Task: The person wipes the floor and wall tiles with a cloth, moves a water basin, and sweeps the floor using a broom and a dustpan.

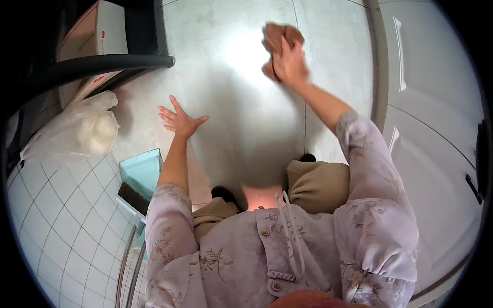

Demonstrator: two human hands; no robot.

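Under my right hand (pixel 291 65) a crumpled brown cloth (pixel 280 37) lies against the shiny grey tiled floor (pixel 226 66). The fingers press onto the cloth, and folds of it stick out ahead of and beside them. My left hand (pixel 179 119) is held out over the floor with its fingers spread and nothing in it. Whether its fingertips touch the tiles I cannot tell.
To the left are a cardboard box (pixel 110 31), a black curved bar (pixel 118 62), a clear plastic bag (pixel 77 128) and a light-blue dustpan (pixel 141 169) with a brush (pixel 132 197). White cabinet doors (pixel 436 66) line the right side. White wall tiles (pixel 67 220) are at lower left.
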